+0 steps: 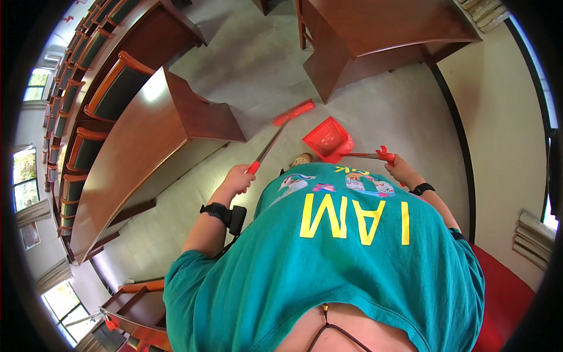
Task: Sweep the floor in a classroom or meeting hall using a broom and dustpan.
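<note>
My left hand (237, 178) is closed round the red grip of a broom. The metal stick runs forward to the red broom head (295, 112), whose bristles rest on or just above the floor; I cannot tell which. To the right, my right hand (403, 171) is wrapped round the red handle end of a long-handled dustpan. Its red pan (328, 139) lies ahead of my body, near the floor, with its wide mouth turned toward the broom head. A short gap separates the two. No dirt in the pan can be made out.
Grey floor (243, 76) stretches ahead. A wooden desk (146, 146) stands close on the left, with rows of dark-backed chairs (120, 88) behind it. Another wooden desk (387, 29) is ahead right. The pale wall (492, 111) with its dark skirting runs along the right.
</note>
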### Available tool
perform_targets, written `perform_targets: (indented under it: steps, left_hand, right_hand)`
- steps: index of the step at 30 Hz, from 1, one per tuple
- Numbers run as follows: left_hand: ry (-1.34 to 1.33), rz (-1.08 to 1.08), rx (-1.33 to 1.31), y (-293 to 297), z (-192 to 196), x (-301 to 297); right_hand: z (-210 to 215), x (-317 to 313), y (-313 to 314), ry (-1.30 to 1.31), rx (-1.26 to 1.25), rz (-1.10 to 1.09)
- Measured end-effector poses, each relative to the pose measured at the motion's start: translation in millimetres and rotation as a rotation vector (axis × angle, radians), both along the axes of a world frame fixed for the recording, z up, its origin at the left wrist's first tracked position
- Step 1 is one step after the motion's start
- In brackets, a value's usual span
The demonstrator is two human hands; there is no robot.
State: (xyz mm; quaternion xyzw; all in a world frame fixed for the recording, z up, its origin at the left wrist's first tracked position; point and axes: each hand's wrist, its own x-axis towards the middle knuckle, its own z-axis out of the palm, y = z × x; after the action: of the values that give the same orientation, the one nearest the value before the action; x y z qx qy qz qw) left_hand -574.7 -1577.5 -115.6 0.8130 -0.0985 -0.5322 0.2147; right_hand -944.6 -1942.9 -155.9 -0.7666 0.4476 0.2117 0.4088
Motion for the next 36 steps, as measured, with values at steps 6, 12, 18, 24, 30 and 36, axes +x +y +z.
perform_targets:
  steps: [6,12,18,24,30,36]
  left_hand:
    - [-0.125,0.045,-0.01,-40.1,-18.3,23.2]
    - [-0.084,0.237,-0.104,-67.4,-30.2,60.9]
    - [-0.115,0.123,-0.141,-128.9,-48.3,88.6]
    - [-0.213,-0.087,-0.019,-181.1,-77.9,106.7]
    - [-0.37,-0.582,0.089,-185.0,-80.9,71.1]
    - [-0.253,-0.65,0.112,-128.6,-59.1,21.7]
  right_hand:
    - [5.6,1.5,3.6,0.025,0.014,-0.028]
    - [23.0,0.1,20.4,-0.002,0.073,-0.096]
    - [19.5,-10.9,24.0,-0.002,-0.113,0.051]
    - [22.6,-16.8,32.4,0.187,-0.122,0.087]
    - [16.3,-14.1,39.3,0.155,-0.064,0.026]
    - [14.1,-3.8,27.9,0.128,-0.033,0.024]
